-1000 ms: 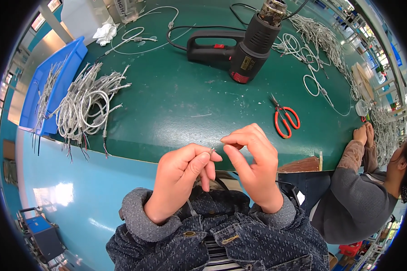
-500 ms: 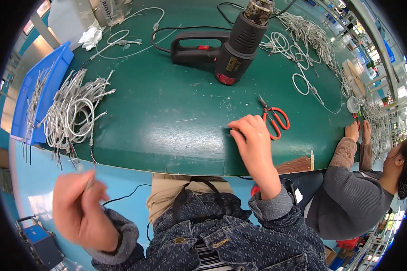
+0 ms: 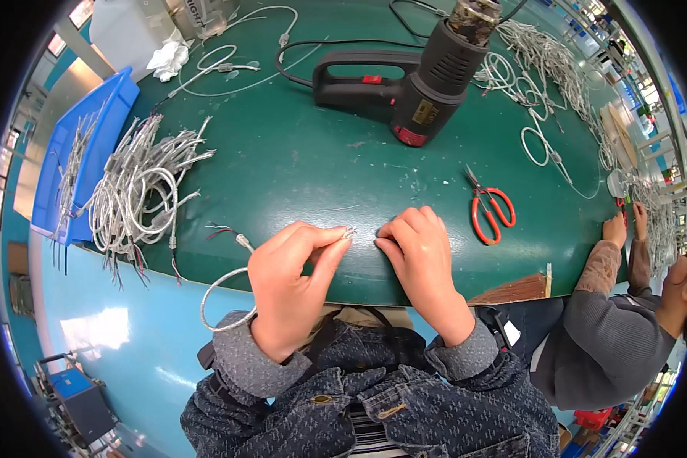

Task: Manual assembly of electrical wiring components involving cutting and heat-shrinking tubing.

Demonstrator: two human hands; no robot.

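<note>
Pinching the frayed end of a grey cable (image 3: 229, 294) between thumb and forefinger, our left hand (image 3: 294, 278) hovers at the green table (image 3: 298, 153) edge; the cable loops below. Our right hand (image 3: 420, 256) rests curled, holding nothing, near red scissors (image 3: 490, 214).

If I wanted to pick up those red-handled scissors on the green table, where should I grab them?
Probably by the red loop handles of the red-handled scissors, coming from the near table edge. The handles point toward the person and the metal blades point away; they lie flat, apart from other things, beside the right hand.
</note>
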